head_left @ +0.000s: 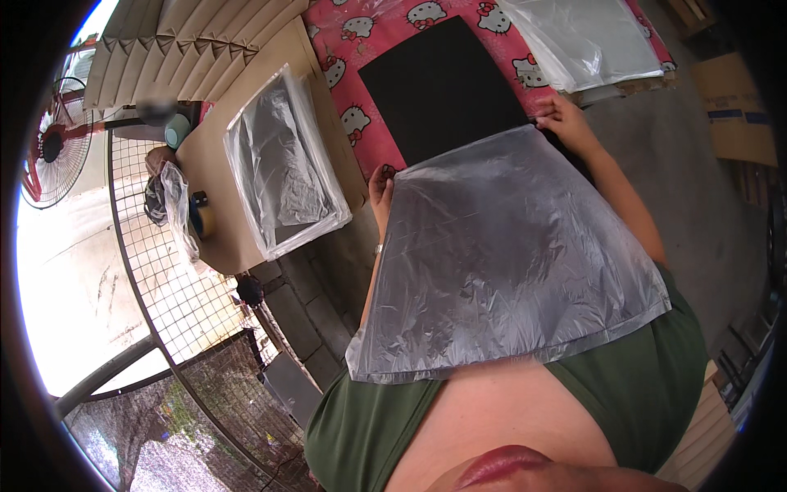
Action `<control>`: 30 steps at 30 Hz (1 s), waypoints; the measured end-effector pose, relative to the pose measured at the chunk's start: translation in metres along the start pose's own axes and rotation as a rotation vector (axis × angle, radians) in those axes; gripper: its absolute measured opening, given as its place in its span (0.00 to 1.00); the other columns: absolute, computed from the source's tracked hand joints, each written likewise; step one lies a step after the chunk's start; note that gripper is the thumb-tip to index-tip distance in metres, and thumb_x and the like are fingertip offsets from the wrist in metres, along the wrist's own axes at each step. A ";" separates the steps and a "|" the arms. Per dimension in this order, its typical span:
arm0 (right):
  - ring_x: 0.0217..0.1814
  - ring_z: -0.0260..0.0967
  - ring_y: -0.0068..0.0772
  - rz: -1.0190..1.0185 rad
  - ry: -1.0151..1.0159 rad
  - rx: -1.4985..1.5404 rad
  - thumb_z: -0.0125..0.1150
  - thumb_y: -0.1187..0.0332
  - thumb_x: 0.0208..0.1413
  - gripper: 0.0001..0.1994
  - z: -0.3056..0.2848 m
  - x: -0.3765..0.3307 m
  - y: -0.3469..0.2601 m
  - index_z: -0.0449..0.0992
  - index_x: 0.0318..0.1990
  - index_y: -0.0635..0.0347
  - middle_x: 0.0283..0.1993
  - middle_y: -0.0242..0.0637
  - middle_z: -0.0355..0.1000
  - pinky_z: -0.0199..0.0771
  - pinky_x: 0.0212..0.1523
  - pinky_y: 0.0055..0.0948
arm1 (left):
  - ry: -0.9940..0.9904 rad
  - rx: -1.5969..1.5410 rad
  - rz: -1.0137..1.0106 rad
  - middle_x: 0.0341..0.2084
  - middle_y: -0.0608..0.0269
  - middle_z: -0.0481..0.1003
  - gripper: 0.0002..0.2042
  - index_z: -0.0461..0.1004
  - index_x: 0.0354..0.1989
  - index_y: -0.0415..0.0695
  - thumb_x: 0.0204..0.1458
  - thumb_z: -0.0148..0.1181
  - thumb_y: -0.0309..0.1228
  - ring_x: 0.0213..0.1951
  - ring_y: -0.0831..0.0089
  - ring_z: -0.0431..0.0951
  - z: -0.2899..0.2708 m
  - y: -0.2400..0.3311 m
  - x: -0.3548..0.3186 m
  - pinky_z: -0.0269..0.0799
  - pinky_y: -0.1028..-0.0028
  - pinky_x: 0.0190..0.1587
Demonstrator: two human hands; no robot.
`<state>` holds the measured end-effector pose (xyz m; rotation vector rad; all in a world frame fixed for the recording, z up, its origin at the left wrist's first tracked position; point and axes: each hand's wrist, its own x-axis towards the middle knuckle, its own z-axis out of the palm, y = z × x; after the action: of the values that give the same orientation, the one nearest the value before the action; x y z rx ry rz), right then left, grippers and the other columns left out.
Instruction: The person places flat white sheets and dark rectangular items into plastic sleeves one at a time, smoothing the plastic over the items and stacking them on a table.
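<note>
A clear plastic bag [508, 254] spreads from my two hands back toward my chest. Its far left corner is pinched in my left hand [381, 190], whose fingers are closed. My right hand [567, 125] holds the far right corner between thumb and fingers. Just beyond the bag, a flat black sheet [445, 88] lies on a pink, cartoon-print table cover [354, 97]. The sheet's near edge meets the bag's far edge between my hands; I cannot tell whether it goes inside.
On a brown board to the left sits a stack of clear plastic bags [287, 164]. Folded brown cardboard [172, 53] is piled at the far left. More clear plastic [586, 41] rests at the far right. A fan [53, 148] stands by a wire grid [168, 246].
</note>
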<state>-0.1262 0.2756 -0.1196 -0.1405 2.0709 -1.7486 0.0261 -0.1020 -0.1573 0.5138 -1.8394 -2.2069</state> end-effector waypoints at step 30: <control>0.40 0.66 0.24 0.173 -0.207 0.104 0.58 0.67 0.52 0.18 0.061 -0.040 -0.051 0.67 0.48 0.69 0.40 0.36 0.71 0.66 0.44 0.25 | -0.328 0.083 -0.566 0.32 0.60 0.75 0.11 0.72 0.36 0.33 0.47 0.61 0.27 0.33 0.76 0.74 0.022 0.068 -0.019 0.69 0.76 0.39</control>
<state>-0.0765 0.2235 -0.0671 -0.1027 1.7865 -1.6581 0.0307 -0.0875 -0.0852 0.8153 -2.1622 -2.7183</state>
